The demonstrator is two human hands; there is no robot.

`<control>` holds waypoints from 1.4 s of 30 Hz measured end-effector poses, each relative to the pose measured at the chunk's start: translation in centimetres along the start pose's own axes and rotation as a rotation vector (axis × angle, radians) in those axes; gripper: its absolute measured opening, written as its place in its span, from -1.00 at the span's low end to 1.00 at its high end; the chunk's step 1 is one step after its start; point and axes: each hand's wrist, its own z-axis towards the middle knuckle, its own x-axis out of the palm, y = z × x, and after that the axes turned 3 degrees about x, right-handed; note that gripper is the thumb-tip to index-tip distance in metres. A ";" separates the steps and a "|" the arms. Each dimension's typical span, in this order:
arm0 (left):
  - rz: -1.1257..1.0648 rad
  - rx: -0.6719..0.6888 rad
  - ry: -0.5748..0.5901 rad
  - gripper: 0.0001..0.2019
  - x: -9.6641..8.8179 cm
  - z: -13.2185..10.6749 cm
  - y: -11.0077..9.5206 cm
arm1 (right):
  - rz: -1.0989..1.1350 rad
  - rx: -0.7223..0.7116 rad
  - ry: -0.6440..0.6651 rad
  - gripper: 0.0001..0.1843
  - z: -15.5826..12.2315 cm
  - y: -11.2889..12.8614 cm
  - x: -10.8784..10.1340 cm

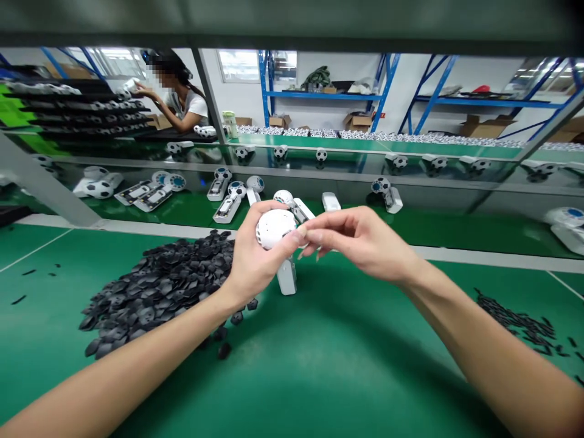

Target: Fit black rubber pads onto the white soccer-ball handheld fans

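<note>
At the middle of a green bench [296, 371], we see a white ball-shaped housing [272, 227] held up off the surface, a white handle [287, 280] pointing to six o'clock below it. The left hand [253, 258] has its grip clamped around the ball, thumb across the front. From three o'clock the right hand [365, 243] reaches in, thumb and forefinger drawn close at the ball's edge; we cannot tell whether that grip pinches anything. A heap of black pieces [159, 292] lies at eight o'clock, slim black strips [515, 322] at four. Beyond, from ten o'clock to two, similar white units [228, 204] rest on a green strip; a co-worker [182, 103] sits farther off at ten. To work well, we would judge, the left hand should brace the ball firmly while the right fingertips press lightly and squarely, leaving the edge visible.
</note>
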 end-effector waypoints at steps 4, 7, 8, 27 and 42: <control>-0.037 -0.001 -0.012 -0.66 0.3 0.4 0.2 | -0.059 -0.052 -0.203 -0.73 -0.4 0.7 -0.3; -0.072 0.005 -0.005 -0.70 0.3 0.6 0.3 | -0.164 -0.080 -0.201 -0.77 -1.1 1.6 1.1; -0.078 0.009 0.002 -0.70 0.3 0.7 0.4 | -0.202 -0.092 -0.185 -0.78 -1.5 1.9 1.7; -0.126 0.015 0.010 -0.58 -0.5 2.0 3.5 | -1.065 -0.189 0.537 -0.85 -1.3 -4.5 12.7; -0.116 -0.045 -0.006 -0.60 -0.9 2.7 3.1 | -1.164 -0.802 0.553 -0.69 -0.1 -6.8 14.2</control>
